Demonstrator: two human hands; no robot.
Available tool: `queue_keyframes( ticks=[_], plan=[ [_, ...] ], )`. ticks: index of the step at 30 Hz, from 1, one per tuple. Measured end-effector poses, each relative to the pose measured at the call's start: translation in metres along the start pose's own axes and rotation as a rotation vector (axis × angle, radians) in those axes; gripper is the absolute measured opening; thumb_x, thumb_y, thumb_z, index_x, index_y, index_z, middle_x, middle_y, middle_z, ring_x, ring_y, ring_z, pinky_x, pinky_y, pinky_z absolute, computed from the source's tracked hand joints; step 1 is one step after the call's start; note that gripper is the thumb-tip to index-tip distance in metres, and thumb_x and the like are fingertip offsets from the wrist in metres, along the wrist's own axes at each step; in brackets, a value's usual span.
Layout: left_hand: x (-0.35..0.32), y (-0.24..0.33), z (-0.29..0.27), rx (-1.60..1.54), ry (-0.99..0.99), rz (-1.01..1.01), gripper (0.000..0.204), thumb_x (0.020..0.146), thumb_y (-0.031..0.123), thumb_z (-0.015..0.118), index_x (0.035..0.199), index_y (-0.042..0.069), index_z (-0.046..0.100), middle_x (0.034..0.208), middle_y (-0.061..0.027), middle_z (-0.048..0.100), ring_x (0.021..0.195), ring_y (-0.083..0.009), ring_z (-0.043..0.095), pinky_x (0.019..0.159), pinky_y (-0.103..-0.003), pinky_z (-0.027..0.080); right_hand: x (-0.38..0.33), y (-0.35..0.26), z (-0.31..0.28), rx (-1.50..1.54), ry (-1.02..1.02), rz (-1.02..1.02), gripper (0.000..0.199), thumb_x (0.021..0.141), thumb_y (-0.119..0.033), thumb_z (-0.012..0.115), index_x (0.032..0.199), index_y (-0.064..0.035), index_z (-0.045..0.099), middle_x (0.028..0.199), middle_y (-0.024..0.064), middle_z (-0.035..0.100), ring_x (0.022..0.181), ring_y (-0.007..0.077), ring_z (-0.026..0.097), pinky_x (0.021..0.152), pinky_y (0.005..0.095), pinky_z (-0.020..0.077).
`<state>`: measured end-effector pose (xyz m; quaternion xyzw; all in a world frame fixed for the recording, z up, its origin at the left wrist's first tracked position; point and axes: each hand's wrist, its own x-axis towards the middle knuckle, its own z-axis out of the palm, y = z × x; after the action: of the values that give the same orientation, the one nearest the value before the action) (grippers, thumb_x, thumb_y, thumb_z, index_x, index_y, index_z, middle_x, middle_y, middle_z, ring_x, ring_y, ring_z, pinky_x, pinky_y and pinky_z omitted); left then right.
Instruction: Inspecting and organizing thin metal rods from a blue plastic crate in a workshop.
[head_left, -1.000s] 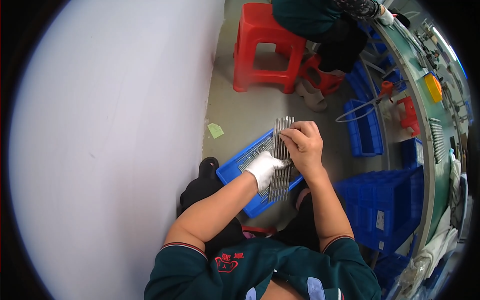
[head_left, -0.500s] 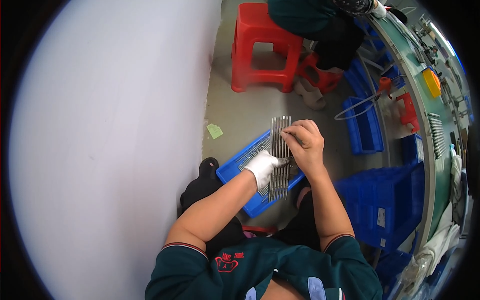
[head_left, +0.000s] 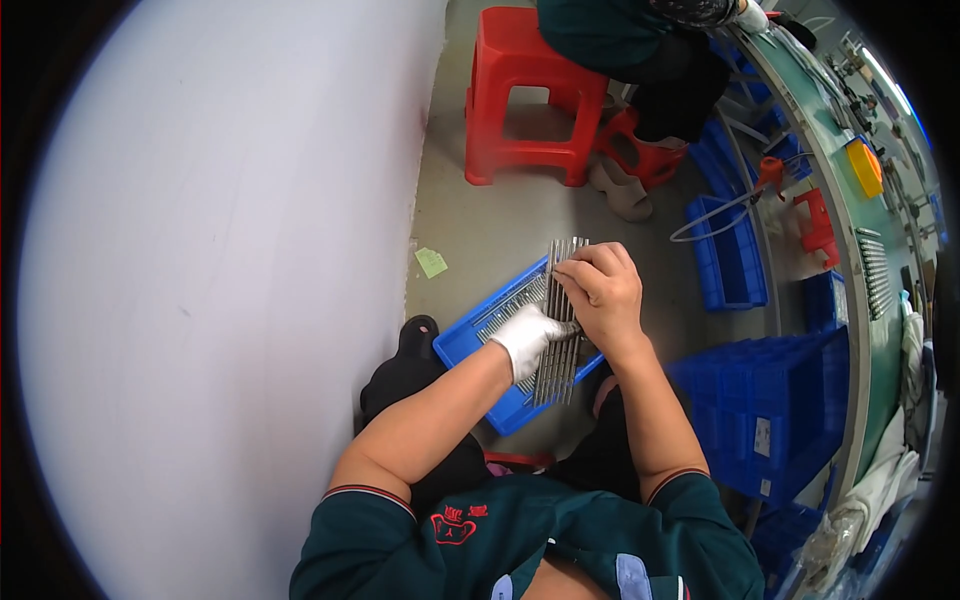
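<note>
Little has shifted since a second ago: both hands have stayed on the flat bundle of thin grey metal rods (head_left: 560, 320), which sits a touch lower over the shallow blue plastic tray (head_left: 470, 340) than it did. The white-gloved left hand (head_left: 528, 335) is closed around the bundle's middle from the side nearest the pale wall (head_left: 220, 280), and the bare right hand (head_left: 603, 290) lies across its upper part, fingers (head_left: 578, 275) curled shut over the rod tops as if pressing them level. The rods stand side by side like a comb, their upper ends past the tray's far rim and their lower ends over its near corner. I'd judge them stiff, smooth and fairly heavy together, apt to slide lengthwise or fan apart, so a firm pinch across the whole width near the middle looks the safest hold, with the second hand steadying one end. More loose rods lie in the tray beneath. Room is tight: the wall runs just beside the tray on one side, a stack of blue plastic bins (head_left: 780, 400) stands near on the other, and the person's knees are under it. Beyond the tray the grey floor (head_left: 490, 220) opens toward a red plastic stool (head_left: 530, 90), where another person sits at the long green worktop (head_left: 850, 220).
</note>
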<state>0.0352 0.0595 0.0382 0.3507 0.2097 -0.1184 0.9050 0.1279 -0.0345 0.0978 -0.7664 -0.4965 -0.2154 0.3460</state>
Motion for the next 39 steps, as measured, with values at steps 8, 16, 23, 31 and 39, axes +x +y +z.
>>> queue_keyframes(
  ticks=[8,16,23,31,39],
  plan=[
    [0.001,0.003,0.009,-0.061,0.148,-0.029,0.020,0.083,-0.004,0.054,0.102,0.001,0.059,0.086,-0.0126,0.065,0.074,-0.0273,0.066,0.065,-0.039,0.055,0.005,-0.001,-0.001,0.197,0.028,0.129,0.011,0.065,-0.002,0.071,0.074,-0.0050,0.065,0.075,0.0068,0.060,0.071,0.0257,0.056,0.063,0.0353,0.0457],
    [0.006,-0.005,0.007,-0.042,0.202,-0.009,0.020,0.081,-0.005,0.056,0.100,0.000,0.060,0.083,-0.0136,0.065,0.070,-0.0265,0.066,0.061,-0.038,0.054,0.006,-0.001,0.006,0.110,-0.034,0.110,0.009,0.065,-0.004,0.071,0.072,-0.0052,0.064,0.073,0.0059,0.060,0.070,0.0260,0.056,0.064,0.0368,0.0458],
    [0.005,-0.005,0.006,-0.010,0.240,-0.009,0.016,0.081,-0.001,0.057,0.096,0.002,0.060,0.079,-0.0111,0.064,0.066,-0.0244,0.064,0.056,-0.037,0.053,0.006,-0.004,0.009,0.060,-0.054,0.055,0.010,0.065,-0.006,0.072,0.071,-0.0073,0.064,0.073,0.0040,0.059,0.070,0.0247,0.056,0.063,0.0361,0.0448],
    [0.002,0.001,0.012,0.057,0.258,-0.062,0.010,0.083,0.002,0.056,0.092,0.003,0.060,0.074,-0.0101,0.062,0.062,-0.0237,0.063,0.052,-0.036,0.051,0.007,-0.010,0.010,-0.074,-0.057,-0.061,0.010,0.063,-0.005,0.069,0.069,-0.0091,0.061,0.074,0.0021,0.058,0.072,0.0226,0.055,0.064,0.0351,0.0430],
    [0.035,-0.029,-0.012,-0.146,0.166,0.002,0.009,0.084,0.006,0.054,0.091,0.003,0.059,0.074,-0.0094,0.061,0.061,-0.0233,0.061,0.052,-0.036,0.049,0.007,-0.015,0.013,-0.213,-0.143,-0.131,0.011,0.065,-0.006,0.069,0.073,-0.0102,0.063,0.077,0.0013,0.059,0.076,0.0214,0.056,0.069,0.0348,0.0422]
  ],
)
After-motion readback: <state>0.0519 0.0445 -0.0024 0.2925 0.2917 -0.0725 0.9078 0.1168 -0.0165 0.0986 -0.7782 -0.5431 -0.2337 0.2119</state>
